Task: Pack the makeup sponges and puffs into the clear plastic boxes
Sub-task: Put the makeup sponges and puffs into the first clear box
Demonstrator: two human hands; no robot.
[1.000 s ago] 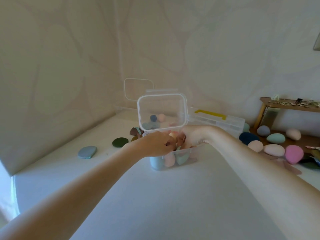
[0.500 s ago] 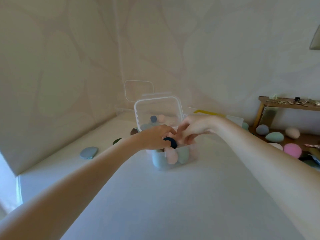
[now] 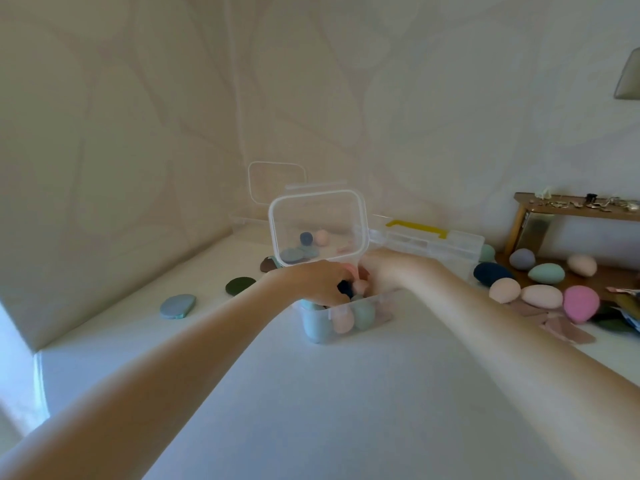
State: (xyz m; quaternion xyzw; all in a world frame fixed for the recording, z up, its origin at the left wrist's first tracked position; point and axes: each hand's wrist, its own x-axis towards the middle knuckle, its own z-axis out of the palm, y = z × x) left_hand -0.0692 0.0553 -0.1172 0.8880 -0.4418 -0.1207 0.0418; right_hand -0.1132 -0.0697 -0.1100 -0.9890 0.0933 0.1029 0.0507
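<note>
Small clear plastic box (image 3: 346,311) on the desk, hinged lid (image 3: 318,226) standing open and upright behind it. Inside: light blue, pink and green sponges pressed against the front wall, a dark navy puff (image 3: 345,288) on top. Loose egg-shaped sponges (image 3: 540,295) lie in a group well to the right, pink, peach, mint, navy. Flat blue-grey puff (image 3: 177,305) and dark green puff (image 3: 239,285) lie to the left.

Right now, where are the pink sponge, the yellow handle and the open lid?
pink sponge (image 3: 580,304), head view, middle of its rounded body
yellow handle (image 3: 416,225), head view, middle of the bar
open lid (image 3: 318,227), head view, centre of the clear panel
</note>
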